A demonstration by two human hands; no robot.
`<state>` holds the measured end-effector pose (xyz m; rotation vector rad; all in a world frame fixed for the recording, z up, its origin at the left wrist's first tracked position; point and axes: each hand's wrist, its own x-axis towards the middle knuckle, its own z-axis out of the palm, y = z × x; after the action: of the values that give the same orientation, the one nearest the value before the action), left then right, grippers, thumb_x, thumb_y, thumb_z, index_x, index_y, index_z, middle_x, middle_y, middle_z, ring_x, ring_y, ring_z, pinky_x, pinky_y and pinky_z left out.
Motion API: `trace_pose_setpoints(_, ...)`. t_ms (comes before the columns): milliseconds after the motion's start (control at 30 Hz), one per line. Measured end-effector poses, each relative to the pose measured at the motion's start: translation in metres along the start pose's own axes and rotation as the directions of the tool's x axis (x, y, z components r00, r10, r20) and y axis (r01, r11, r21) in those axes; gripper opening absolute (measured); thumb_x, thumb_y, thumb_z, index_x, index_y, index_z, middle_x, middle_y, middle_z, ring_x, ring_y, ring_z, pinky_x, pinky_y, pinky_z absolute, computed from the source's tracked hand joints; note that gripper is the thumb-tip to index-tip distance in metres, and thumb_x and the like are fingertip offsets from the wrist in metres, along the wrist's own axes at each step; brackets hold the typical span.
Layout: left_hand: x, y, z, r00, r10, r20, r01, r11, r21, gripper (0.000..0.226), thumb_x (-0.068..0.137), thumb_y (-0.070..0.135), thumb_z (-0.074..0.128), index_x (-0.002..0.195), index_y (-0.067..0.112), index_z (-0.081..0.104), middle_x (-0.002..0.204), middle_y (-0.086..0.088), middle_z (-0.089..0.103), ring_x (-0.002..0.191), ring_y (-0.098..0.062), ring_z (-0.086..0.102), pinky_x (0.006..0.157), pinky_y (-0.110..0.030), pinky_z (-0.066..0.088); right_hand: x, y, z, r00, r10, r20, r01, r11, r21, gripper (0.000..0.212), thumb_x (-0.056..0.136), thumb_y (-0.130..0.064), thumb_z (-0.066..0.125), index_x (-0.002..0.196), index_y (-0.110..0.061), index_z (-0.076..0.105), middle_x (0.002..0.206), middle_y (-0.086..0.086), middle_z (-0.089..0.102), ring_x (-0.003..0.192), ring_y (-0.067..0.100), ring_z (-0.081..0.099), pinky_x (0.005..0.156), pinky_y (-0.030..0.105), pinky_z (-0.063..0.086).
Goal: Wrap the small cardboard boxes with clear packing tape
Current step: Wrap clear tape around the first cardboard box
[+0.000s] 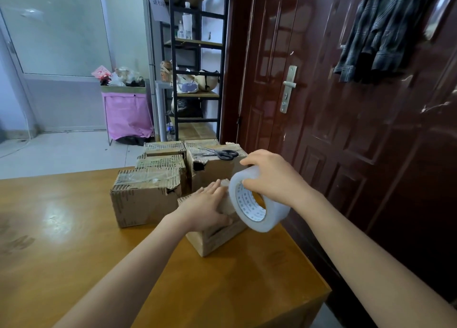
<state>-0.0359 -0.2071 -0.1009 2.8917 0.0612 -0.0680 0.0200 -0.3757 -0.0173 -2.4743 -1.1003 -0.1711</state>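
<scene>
head view: left hand [206, 207] flat on near box [217, 238], right hand [270, 178] grasping tape roll [257, 201]; boxes at 11 o'clock [146, 194] look taped, this one barely begun.

The glossy honey-yellow wooden worktop [74, 228] carries plain brown corrugated cardboard boxes [138, 199] whose top edges show dark dashed stripes. The milky translucent roll of packing tape [257, 199] has a white core printed with small blue marks. The black-handled metal scissors [222, 153] lie on a far box. The glossy panelled door [346, 105] is dark reddish-brown, and a pink sheet [126, 114] drapes the far bin.
</scene>
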Motion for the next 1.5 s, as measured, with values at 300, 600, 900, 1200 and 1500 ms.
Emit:
trace_pose_setpoints(300, 0.005, 0.004, 0.008, 0.999, -0.036, -0.003, 0.036, 0.999, 0.024, 0.094, 0.092, 0.05, 0.055, 0.156, 0.017, -0.006, 0.164, -0.006, -0.007, 0.15, -0.018, -0.005, 0.122, -0.039, -0.001, -0.06, 0.036, 0.085, 0.785, -0.023, -0.619, 0.191, 0.959, 0.207, 0.063, 0.087, -0.029, 0.061, 0.146, -0.022, 0.039, 0.149, -0.005, 0.033, 0.138, -0.003, 0.027, 0.106, 0.003, 0.024)
trace_pose_setpoints(600, 0.0, 0.005, 0.009, 0.999, -0.038, 0.017, 0.035, 0.988, 0.152, 0.116, 0.08, 0.048, 0.07, 0.154, 0.011, -0.012, 0.163, -0.008, -0.011, 0.15, -0.02, -0.008, 0.123, -0.039, 0.0, -0.053, 0.032, 0.125, 0.661, -0.017, -0.75, 0.306, 0.919, 0.248, 0.08, 0.091, -0.022, 0.055, 0.154, -0.035, 0.01, 0.155, 0.008, 0.02, 0.147, 0.005, 0.014, 0.112, 0.01, 0.023)
trace_pose_setpoints(900, 0.001, 0.009, 0.009, 0.994, -0.109, 0.005, 0.107, 0.984, 0.146, 0.1, 0.084, 0.03, 0.065, 0.156, 0.015, -0.002, 0.164, -0.002, -0.008, 0.151, -0.017, -0.004, 0.12, -0.055, 0.002, -0.098, 0.054, 0.045, 0.968, -0.064, -0.244, 0.082, 0.995, 0.064, 0.082, 0.082, -0.019, 0.064, 0.147, -0.046, 0.02, 0.148, -0.028, 0.016, 0.129, -0.007, 0.029, 0.095, 0.023, 0.044)
trace_pose_setpoints(1200, 0.004, 0.013, -0.002, 0.992, -0.109, 0.057, 0.098, 0.981, 0.167, 0.098, 0.082, 0.033, 0.072, 0.154, 0.011, 0.01, 0.164, -0.005, 0.004, 0.15, -0.023, 0.008, 0.115, -0.057, 0.023, -0.124, 0.032, -0.011, 0.893, 0.13, 0.432, -0.016, 0.966, -0.259, 0.079, 0.081, -0.026, 0.056, 0.151, -0.042, 0.023, 0.144, -0.022, 0.038, 0.104, 0.003, 0.054, 0.064, 0.015, 0.035)
trace_pose_setpoints(1500, -0.002, -0.01, -0.044, 0.925, -0.148, 0.351, 0.337, 0.747, -0.572, 0.074, 0.074, 0.008, 0.079, 0.137, 0.023, 0.043, 0.118, -0.005, 0.058, 0.098, -0.026, 0.065, 0.078, -0.037, 0.059, -0.107, 0.015, -0.04, 0.914, 0.064, 0.4, 0.045, 0.965, -0.258, 0.077, 0.082, -0.032, 0.058, 0.149, -0.045, 0.023, 0.133, -0.022, 0.044, 0.074, -0.001, 0.043, 0.056, 0.016, 0.032)
